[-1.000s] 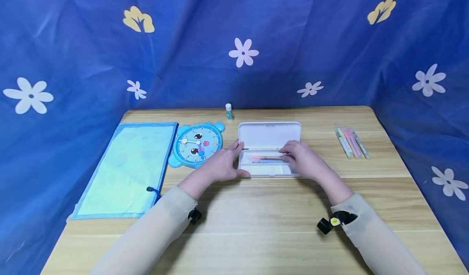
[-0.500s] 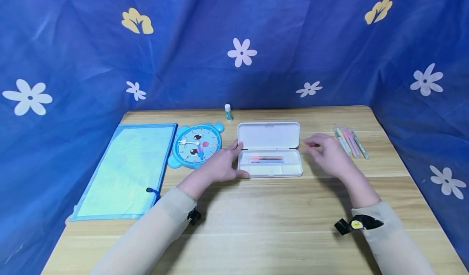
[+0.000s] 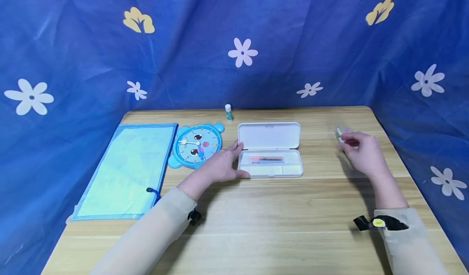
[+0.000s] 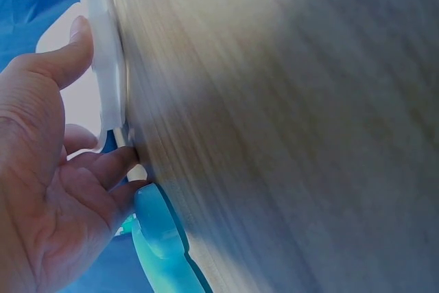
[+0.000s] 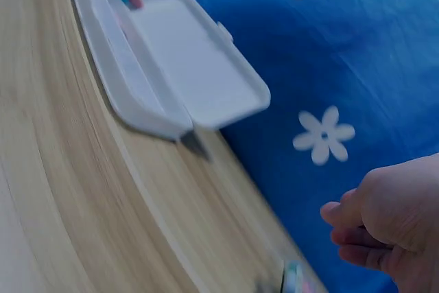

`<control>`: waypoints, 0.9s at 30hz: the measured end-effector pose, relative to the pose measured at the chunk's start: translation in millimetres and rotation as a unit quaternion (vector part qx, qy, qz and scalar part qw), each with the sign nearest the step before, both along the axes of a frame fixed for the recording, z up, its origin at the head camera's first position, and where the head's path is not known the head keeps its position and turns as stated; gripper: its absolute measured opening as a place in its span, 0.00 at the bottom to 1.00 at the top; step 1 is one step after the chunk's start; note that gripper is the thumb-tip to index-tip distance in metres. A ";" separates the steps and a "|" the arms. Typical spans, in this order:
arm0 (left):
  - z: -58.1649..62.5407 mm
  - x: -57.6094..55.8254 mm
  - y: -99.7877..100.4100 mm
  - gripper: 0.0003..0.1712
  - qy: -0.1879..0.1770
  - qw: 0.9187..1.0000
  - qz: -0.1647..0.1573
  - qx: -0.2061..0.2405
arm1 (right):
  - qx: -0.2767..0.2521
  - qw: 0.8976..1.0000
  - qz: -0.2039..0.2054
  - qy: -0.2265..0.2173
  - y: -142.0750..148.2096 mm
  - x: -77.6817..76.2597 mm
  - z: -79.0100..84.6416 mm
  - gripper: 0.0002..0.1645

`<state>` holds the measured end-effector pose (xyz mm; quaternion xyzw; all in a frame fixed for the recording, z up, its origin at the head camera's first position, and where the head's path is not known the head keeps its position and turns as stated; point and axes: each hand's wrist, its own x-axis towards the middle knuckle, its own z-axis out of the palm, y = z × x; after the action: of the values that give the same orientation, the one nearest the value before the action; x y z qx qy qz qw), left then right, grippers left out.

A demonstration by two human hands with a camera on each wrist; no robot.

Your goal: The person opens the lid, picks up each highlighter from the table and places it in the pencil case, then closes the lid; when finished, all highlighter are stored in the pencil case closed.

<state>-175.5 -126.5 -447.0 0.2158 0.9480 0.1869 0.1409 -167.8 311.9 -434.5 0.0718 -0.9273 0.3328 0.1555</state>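
Observation:
A white pencil case (image 3: 269,169) lies with its lid (image 3: 269,136) raised. In its long compartment rest slim pens (image 3: 267,158) with pinkish ends. My left hand (image 3: 224,163) grips the case's left end, thumb at the front edge and fingers by the hinge side; the left wrist view shows the thumb (image 4: 74,56) against the case wall (image 4: 106,66). Over on the right, my right hand (image 3: 366,153) hovers by a group of pens (image 3: 338,133), covering most of them. In the right wrist view its fingers are loosely curled, with the pens (image 5: 291,278) below them.
A blue toy clock (image 3: 198,145) with a cartoon face lies left of the case, close to my left hand. Further left is a blue mesh zip folder (image 3: 124,169). A glue stick (image 3: 229,112) stands near the back edge, before a blue flowered curtain (image 3: 183,55).
My right hand has left the pencil case, where it was at the slim pens, and moved right to the group of pens. The left hand stays at the case.

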 end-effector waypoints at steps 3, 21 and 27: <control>0.1 -0.2 0.0 0.66 0.001 1.000 -0.001 0.000 | 0.010 1.000 -0.023 -0.019 9.2 0.3 -4.7 0.12; -0.1 0.7 -0.1 0.67 0.008 1.000 -0.007 0.000 | 0.079 0.990 -0.060 -0.098 12.6 -1.3 -34.9 0.13; -1.9 -1.0 0.3 0.68 0.019 1.000 -0.013 -0.005 | 0.079 0.990 -0.059 -0.097 9.6 -1.4 -38.2 0.11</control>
<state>-176.5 -126.2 -448.9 0.2309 0.9485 0.1763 0.1266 -169.2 321.5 -472.6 -0.0038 -0.9642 0.2537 0.0776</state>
